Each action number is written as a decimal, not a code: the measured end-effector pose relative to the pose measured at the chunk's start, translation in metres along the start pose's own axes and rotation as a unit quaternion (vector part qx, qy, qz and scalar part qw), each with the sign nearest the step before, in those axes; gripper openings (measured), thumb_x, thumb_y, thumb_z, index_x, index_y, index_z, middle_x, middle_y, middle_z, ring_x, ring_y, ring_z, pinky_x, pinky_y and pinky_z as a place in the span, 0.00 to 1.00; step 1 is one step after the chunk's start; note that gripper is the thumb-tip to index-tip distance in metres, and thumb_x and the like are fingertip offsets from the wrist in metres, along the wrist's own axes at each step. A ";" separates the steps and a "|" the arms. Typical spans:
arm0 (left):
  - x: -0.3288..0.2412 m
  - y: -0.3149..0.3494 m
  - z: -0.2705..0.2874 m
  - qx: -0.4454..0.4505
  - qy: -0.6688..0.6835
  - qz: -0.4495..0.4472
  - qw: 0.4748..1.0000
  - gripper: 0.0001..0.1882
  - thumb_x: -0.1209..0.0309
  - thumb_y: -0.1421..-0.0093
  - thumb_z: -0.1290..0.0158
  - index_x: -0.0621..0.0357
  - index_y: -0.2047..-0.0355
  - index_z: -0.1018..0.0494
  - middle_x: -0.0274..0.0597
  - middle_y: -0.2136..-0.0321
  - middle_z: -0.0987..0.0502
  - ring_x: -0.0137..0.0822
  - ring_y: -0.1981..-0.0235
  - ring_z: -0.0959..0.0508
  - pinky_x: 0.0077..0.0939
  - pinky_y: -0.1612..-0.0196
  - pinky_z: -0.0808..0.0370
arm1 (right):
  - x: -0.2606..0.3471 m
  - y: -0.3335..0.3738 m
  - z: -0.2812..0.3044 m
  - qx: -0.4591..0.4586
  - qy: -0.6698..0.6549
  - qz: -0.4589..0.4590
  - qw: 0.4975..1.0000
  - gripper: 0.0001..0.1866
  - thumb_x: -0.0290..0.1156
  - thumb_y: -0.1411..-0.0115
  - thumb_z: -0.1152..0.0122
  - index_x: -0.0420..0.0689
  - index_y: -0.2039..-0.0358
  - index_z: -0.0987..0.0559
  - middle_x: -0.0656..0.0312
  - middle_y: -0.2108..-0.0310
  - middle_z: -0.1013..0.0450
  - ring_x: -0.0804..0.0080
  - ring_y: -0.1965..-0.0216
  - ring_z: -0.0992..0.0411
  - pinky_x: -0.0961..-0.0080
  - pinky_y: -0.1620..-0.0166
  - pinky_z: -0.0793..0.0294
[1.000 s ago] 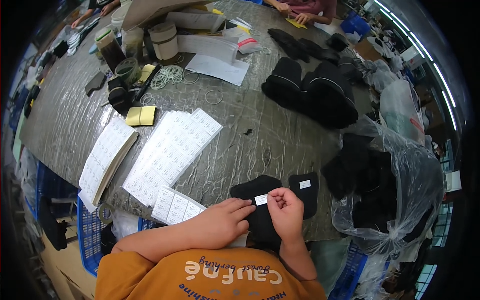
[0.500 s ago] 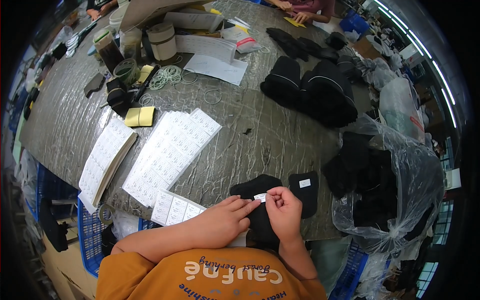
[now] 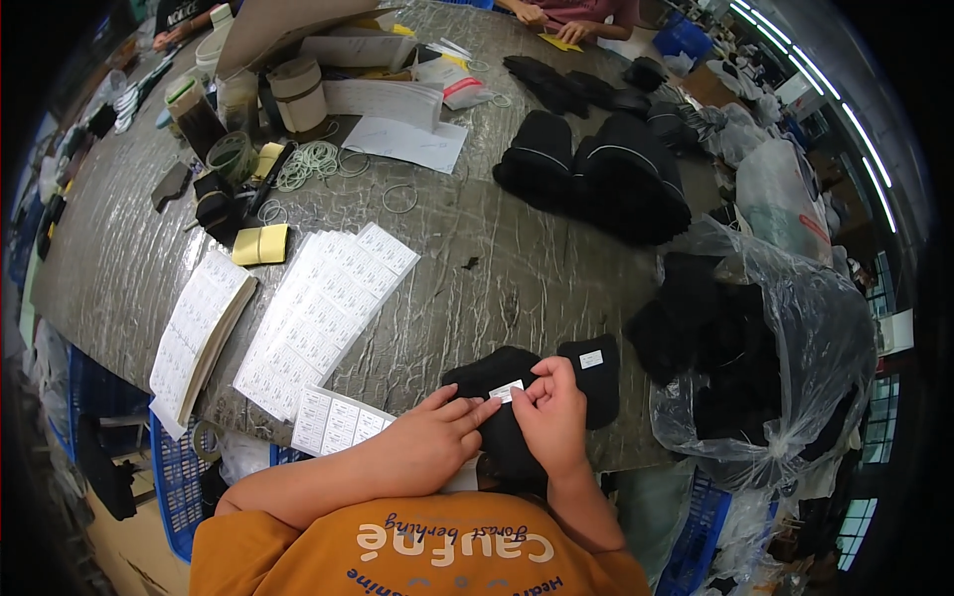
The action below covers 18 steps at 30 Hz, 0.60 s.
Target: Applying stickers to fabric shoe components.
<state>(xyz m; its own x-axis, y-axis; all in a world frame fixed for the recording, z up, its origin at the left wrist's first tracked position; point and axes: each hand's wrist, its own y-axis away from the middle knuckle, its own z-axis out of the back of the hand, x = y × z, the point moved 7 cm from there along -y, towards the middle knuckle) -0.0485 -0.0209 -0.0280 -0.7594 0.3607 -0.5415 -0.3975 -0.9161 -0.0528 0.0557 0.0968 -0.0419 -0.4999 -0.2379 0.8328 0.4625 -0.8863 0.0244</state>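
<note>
A dark, flat black fabric piece (image 3: 484, 371) lies on the table right in front of me; its exact kind is hard to tell. On it sits a small white label (image 3: 506, 391). My left hand (image 3: 435, 437) rests on the fabric with fingers stretched out, its fingertips at the label's left end. My right hand (image 3: 553, 415) has thumb and fingers pinched together at the label's right end. Beside it lies a second black fabric piece (image 3: 599, 392) bearing its own white label (image 3: 591, 359). A sheet of labels (image 3: 339, 422) lies partly under my left forearm.
More label sheets (image 3: 333, 298) and a thick label stack (image 3: 199, 333) lie to the left. Rubber bands (image 3: 310, 164), jars and a yellow pad (image 3: 260, 244) stand farther back. Banded black bundles (image 3: 631, 184) and a clear bag of black goods (image 3: 795, 328) are at right. A co-worker's hands (image 3: 566, 30) are across the table.
The view has shifted slightly, moving the whole scene a little left. My right thumb and fingers have moved slightly on the label; my left hand stays on the fabric.
</note>
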 end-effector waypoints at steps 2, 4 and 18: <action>-0.001 -0.001 0.001 0.007 -0.009 0.003 1.000 0.13 0.67 0.46 0.51 0.65 0.67 0.26 0.59 0.38 0.40 0.47 0.37 0.38 0.51 0.35 0.47 | 0.003 -0.003 0.001 -0.002 0.033 0.014 0.999 0.17 0.22 0.51 0.34 0.41 0.62 0.30 0.62 0.84 0.30 0.66 0.82 0.30 0.70 0.75 0.30; 0.000 -0.003 0.003 0.006 -0.016 0.004 1.000 0.12 0.68 0.46 0.51 0.65 0.67 0.26 0.59 0.39 0.39 0.48 0.38 0.37 0.51 0.35 0.47 | 0.006 -0.007 0.002 -0.001 0.058 0.001 0.998 0.18 0.22 0.52 0.33 0.41 0.62 0.30 0.60 0.82 0.30 0.64 0.82 0.31 0.69 0.75 0.30; -0.011 -0.027 0.010 -0.041 -0.107 -0.007 0.993 0.11 0.67 0.45 0.51 0.62 0.69 0.25 0.60 0.44 0.33 0.41 0.57 0.28 0.46 0.44 0.38 | -0.033 -0.009 0.005 -0.034 -0.058 -0.015 0.998 0.09 0.15 0.48 0.36 0.37 0.68 0.26 0.70 0.73 0.34 0.91 0.78 0.40 0.90 0.75 0.38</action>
<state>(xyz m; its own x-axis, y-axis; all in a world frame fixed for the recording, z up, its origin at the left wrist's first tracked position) -0.0349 0.0020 -0.0119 -0.8498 0.3941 -0.3500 -0.3717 -0.9189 -0.1321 0.0718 0.1145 -0.0668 -0.4233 -0.1673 0.8904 0.3968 -0.9178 0.0162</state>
